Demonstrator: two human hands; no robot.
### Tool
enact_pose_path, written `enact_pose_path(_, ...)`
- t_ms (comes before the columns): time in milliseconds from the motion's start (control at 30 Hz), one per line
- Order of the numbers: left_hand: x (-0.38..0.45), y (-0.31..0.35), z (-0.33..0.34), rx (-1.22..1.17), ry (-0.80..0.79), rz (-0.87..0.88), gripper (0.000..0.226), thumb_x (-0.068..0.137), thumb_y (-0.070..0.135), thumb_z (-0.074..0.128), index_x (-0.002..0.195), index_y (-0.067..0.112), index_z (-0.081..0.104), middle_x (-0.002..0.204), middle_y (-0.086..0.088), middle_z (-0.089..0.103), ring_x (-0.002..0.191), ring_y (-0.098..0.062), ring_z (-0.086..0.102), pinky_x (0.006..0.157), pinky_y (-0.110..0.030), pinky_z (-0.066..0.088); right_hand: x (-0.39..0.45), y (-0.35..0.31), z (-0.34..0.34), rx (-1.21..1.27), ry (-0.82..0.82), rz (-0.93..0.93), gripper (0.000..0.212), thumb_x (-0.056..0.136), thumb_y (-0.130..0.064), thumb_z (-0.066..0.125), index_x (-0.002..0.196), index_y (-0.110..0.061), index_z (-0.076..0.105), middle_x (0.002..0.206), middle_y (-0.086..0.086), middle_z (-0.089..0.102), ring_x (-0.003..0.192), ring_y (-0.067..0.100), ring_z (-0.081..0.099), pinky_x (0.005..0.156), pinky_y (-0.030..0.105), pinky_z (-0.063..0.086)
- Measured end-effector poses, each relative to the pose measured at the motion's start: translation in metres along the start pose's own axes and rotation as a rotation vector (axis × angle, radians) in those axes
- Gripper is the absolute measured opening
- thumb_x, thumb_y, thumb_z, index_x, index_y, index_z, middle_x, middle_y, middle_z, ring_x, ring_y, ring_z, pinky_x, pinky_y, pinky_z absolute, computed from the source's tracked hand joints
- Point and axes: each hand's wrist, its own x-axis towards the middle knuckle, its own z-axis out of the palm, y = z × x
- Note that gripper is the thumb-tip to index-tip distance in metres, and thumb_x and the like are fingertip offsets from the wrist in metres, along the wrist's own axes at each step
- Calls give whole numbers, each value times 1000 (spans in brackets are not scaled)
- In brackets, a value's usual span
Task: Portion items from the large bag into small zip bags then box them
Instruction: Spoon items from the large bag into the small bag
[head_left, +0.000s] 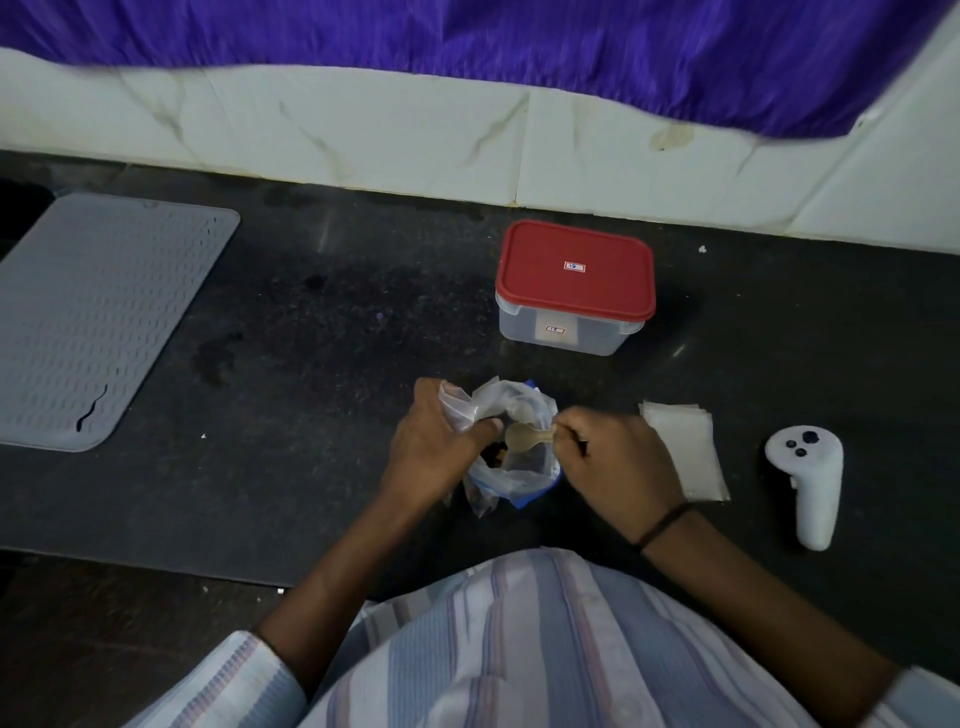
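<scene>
A large clear plastic bag with blue trim stands open on the dark counter, dark items inside it. My left hand grips the bag's left rim and holds the mouth open. My right hand pinches the handle of a small tan spoon, whose bowl lies over the bag's mouth. A stack of small clear zip bags lies flat just right of my right hand. Behind the bag stands a clear plastic box with a red lid, closed.
A white hand controller lies at the right of the counter. A grey ribbed mat covers the left part. A white tiled wall with purple cloth above runs along the back. The counter's front edge is at lower left.
</scene>
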Motion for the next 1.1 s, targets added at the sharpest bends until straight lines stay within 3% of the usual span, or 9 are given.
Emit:
enact_pose_path(167, 5, -9, 3, -180, -24, -135, 41, 80, 19, 71, 115, 21, 50, 105, -3, 62, 95, -18, 62, 83, -40, 56, 8, -3, 14, -13, -56, 15, 14, 90, -27, 55, 79, -21, 63, 70, -6, 62, 63, 13, 59, 59, 35, 53)
enact_pose_path(367, 5, -11, 5, -410, -33, -160, 26, 84, 3, 63, 101, 20, 53, 93, -3, 60, 88, -19, 63, 72, -34, 54, 7, -3, 16, 61, -88, 1, 17, 95, -24, 52, 88, -17, 66, 75, 0, 66, 65, 13, 59, 58, 28, 47)
enact_pose_path(500, 7, -14, 6, -472, -51, -182, 30, 78, 5, 68, 98, 22, 54, 94, -7, 62, 101, -35, 67, 88, -52, 57, 3, 5, 21, 180, -112, 20, 18, 96, -24, 51, 90, -17, 66, 73, 0, 67, 65, 12, 61, 63, 33, 52)
enact_pose_path(567, 8, -15, 6, -468, -56, -173, 31, 78, 3, 68, 98, 22, 53, 93, -6, 61, 96, -32, 66, 83, -49, 58, 1, 8, 24, 282, -121, 69, 18, 97, -23, 51, 89, -17, 66, 70, -5, 66, 63, 5, 62, 65, 28, 53)
enact_pose_path(633, 7, -14, 7, -432, -49, -135, 30, 81, 0, 66, 99, 20, 51, 89, -3, 58, 85, -20, 63, 69, -36, 54, -1, 8, 25, 385, -111, 125, 18, 98, -20, 51, 90, -18, 68, 67, -7, 65, 61, -1, 61, 63, 17, 51)
enact_pose_path(733, 6, -14, 7, -352, -38, -95, 31, 83, 4, 67, 99, 22, 50, 88, 2, 57, 78, -11, 59, 62, -25, 46, -4, 6, 27, 500, -79, 198, 19, 98, -16, 51, 90, -18, 68, 65, -7, 65, 57, -2, 60, 61, 11, 47)
enact_pose_path(1000, 3, -15, 4, -263, -19, -4, 37, 81, 30, 78, 104, 29, 49, 99, 0, 62, 91, -14, 64, 72, -28, 51, -15, 11, 20, 688, -2, 383, 20, 97, -14, 51, 89, -18, 69, 62, 2, 64, 48, 5, 56, 50, 16, 45)
enact_pose_path(1100, -1, -11, 1, -225, 66, 79, 39, 80, 36, 78, 105, 31, 48, 101, 1, 62, 93, -13, 64, 73, -26, 51, -22, 11, 7, 758, 18, 445, 20, 97, -15, 52, 89, -16, 69, 59, 3, 63, 49, 9, 55, 50, 21, 46)
